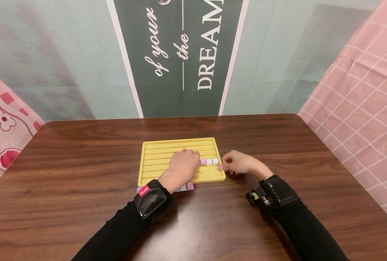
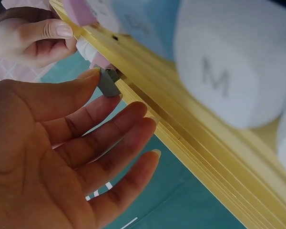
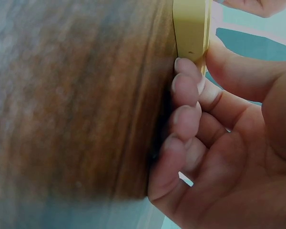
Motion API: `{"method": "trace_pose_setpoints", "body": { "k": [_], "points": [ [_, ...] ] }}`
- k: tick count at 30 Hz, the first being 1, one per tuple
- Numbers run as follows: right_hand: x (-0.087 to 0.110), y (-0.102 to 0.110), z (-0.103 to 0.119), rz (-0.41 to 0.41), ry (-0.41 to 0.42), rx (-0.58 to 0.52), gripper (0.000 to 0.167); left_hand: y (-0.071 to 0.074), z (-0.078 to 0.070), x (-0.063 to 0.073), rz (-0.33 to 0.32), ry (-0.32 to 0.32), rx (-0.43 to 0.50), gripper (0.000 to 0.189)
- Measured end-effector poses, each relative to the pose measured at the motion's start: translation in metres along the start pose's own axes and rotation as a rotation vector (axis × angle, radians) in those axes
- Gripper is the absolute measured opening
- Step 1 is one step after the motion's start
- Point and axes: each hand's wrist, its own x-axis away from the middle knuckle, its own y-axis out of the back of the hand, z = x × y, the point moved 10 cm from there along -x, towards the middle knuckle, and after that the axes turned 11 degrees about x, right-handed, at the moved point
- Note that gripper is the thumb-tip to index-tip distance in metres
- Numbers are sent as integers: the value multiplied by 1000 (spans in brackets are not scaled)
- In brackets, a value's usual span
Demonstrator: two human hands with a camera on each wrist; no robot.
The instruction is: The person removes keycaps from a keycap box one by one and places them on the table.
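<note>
with 12 o'clock at the far side of the table [image 1: 66,163], a yellow tray [image 1: 162,159] with long grooves lies flat near the middle. the left hand [image 1: 182,166] is over the middle of the tray. its grip is clamped on a small grey key cap [image 2: 109,87], pinched between thumb and pointer finger. its other three fingers are spread and a bit bent. the right hand [image 1: 239,162] is at the tray's 3 o'clock edge. its grip is clamped on that edge, with the thumb on the rim and the fingers by the side.

a pink cap [image 1: 203,162] and two white caps [image 1: 215,161] sit in a row on the tray, running from the left hand to 3 o'clock. more caps are in a row just beside the tray's 6 o'clock edge. one is purple [image 1: 190,186], one is blue [image 2: 150,24], and one is a white cap with the letter m [image 2: 224,67]. the left arm hides some of that row.

both arms have black sleeves [image 1: 311,228]. a green and grey cloth [image 1: 180,101] with white words hangs at 12 o'clock.
</note>
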Motion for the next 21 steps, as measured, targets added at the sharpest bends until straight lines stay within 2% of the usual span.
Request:
{"method": "trace_pose_setpoints", "body": {
  "k": [9,15,21],
  "points": [
    [0,-2,-1,18,-9,-27,29,3,-6,8,-32,-44,-37,4],
    [1,0,0,4,9,-9,30,5,-13,16,-66,-92,-22,13],
    [0,1,2,-6,36,2,30,6,-19,26,-71,-138,-22,14]
  ]
}}
